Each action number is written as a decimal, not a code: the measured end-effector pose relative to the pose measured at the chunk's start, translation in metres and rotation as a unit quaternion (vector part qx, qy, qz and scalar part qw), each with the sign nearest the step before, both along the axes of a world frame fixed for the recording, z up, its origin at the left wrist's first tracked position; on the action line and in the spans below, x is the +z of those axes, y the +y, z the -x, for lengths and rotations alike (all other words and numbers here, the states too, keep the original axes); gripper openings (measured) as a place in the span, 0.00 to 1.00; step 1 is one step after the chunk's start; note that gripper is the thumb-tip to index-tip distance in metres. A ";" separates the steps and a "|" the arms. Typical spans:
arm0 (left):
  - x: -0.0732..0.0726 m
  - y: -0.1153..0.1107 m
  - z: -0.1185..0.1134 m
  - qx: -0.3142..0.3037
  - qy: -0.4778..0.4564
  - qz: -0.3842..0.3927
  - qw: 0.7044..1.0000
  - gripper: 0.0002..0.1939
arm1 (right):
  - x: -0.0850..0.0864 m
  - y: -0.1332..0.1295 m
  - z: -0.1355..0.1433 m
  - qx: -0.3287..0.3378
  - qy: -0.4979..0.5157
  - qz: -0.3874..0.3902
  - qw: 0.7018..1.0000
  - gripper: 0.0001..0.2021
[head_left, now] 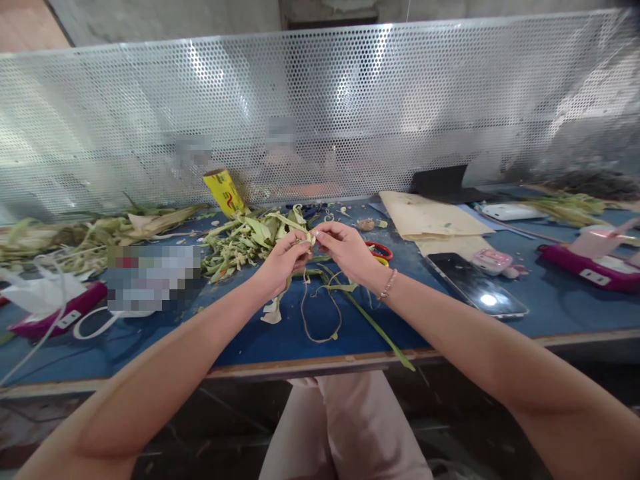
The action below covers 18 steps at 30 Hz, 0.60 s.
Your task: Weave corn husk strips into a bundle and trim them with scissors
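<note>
Grip: your left hand (286,259) and right hand (345,250) both pinch the pale-green plant piece (311,239) above the counter (273,343); best pinch lightly, keep the cord loop (320,341) untangled.

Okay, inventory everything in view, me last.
Pinched plant piece: one, green, centre
Plant heap: one, green, centre-left
Leaves: many, pale, far left
Cord: one, tan, front
Tube: one, yellow, behind heap
Ring: one, red, right-centre
Papers: several, tan, back right
Phone: one, black, right
Case: one, pink, by phone
Boxes: two, purple, either side
Cables: several, white, left
Unclear items: several, mixed, around
Table: one, blue, beneath
Panel: one, silver, behind
Legs: two, pale-trousered, below
Left hand: one, bare, centre
Right hand: one, bare, centre
</note>
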State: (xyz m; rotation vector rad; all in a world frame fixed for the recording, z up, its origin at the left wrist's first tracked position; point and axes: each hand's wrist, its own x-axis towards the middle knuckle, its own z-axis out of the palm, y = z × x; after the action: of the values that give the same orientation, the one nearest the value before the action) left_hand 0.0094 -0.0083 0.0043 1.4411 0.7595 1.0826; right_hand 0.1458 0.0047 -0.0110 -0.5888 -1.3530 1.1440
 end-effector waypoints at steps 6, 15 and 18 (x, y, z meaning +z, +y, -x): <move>-0.001 0.001 0.000 0.005 0.000 -0.002 1.000 0.05 | 0.003 -0.003 -0.002 -0.010 -0.050 -0.029 0.998 0.08; -0.002 0.002 0.003 0.016 0.049 -0.054 0.997 0.09 | 0.002 -0.003 -0.002 -0.014 -0.070 -0.042 0.997 0.08; -0.003 0.003 0.004 0.033 0.083 -0.094 0.992 0.09 | 0.002 -0.004 -0.001 -0.019 -0.077 -0.038 0.996 0.08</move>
State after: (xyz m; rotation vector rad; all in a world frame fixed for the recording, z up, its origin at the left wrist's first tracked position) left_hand 0.0051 -0.0048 0.0012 1.6923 0.8467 1.1180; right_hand 0.1472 0.0007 -0.0089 -0.6549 -1.5045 1.0289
